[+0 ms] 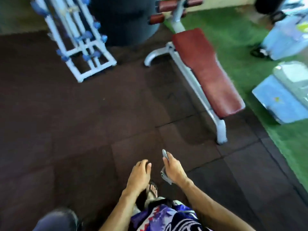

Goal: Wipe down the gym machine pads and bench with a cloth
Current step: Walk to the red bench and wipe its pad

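A sit-up bench with a dark red pad (206,72) on a grey metal frame (198,90) stands ahead to the right, its red roller pads (166,9) at the far end. My right hand (173,169) is low in the view, well short of the bench, and is closed around a folded grey cloth (165,174) whose ends stick out past the fingers and the wrist. My left hand (140,174) hangs beside it with relaxed, slightly spread fingers and holds nothing. The frame is blurred.
A white rack with blue dumbbells (78,39) stands at the far left by a dark bag or pillar (123,19). Green turf (241,39) lies to the right with light-blue boxes (281,100). Dark rubber floor tiles (83,122) stretch in front of me.
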{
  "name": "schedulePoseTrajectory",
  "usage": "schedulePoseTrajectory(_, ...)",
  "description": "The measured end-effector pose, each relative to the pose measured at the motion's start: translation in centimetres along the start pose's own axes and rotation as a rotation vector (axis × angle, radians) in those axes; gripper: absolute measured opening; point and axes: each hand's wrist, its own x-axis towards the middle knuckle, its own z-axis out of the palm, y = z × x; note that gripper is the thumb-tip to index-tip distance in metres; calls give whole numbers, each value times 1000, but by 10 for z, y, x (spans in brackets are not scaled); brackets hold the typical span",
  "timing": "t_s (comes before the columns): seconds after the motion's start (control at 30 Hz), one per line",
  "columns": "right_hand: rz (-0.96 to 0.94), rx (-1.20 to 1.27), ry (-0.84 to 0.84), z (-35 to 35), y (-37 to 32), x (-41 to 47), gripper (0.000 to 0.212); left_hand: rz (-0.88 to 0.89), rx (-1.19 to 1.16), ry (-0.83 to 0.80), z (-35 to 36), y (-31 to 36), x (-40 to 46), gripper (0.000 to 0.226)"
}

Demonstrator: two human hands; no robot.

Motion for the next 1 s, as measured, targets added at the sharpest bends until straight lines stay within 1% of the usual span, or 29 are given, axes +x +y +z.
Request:
schedulePoseTrajectory(0.1,74,125,119,-44,4,26,41,104,105,-60,-8,51,53,42)
schedulePoseTrajectory(0.27,171,327,302,-102,9,79,37,303,328,-142,-16,132,143,41)
schedulePoseTrajectory(0.4,272,471,414,-145,2,135,34,433,389,-246,-35,190,223,43)
schedulePoseTrajectory(0.47,340,531,467,-164,-5,165,32,514,462,-292,-47,222,266,43)
schedulePoseTrajectory(0.57,397,629,558,-191,-18,203,35,615,556,-331,-65,273,321,43)
schedulePoseTrajectory(0.7,469,702,630,-225,-19,247,42,712,634,-364,-73,339,384,43)
schedulePoseTrajectory(0.8,486,732,702,-251,-5,281,40,809,676,-367,-63,385,427,42)
schedulePoseTrajectory(0.9,521,754,748,-279,19,319,41,870,727,-362,-42,427,472,43)
schedulePoseTrajectory(1.0,532,761,777,-307,52,360,41,925,741,-339,-11,463,517,60)
